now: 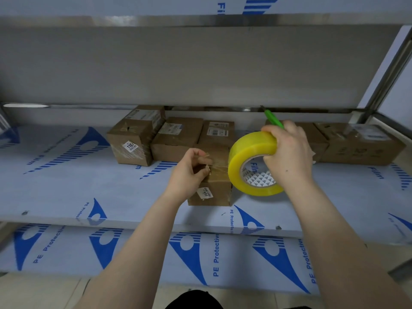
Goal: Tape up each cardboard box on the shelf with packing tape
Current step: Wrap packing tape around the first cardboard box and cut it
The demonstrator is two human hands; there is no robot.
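A small cardboard box (217, 188) stands near the front of the middle shelf (89, 188). My left hand (189, 168) pinches the free end of clear tape against the box's left top edge. A stretched strip of tape runs from there to a yellow tape roll (249, 161), which hangs just right of the box. My right hand (289, 152) grips the roll through its core, together with a green-handled tool (273, 119) that sticks up behind the fingers.
Several more cardboard boxes (178, 137) stand in a row at the back of the shelf, some behind my right hand. The upper shelf (200, 63) hangs low overhead. A lower shelf (156, 253) juts out below. A metal post (388, 74) rises at the right.
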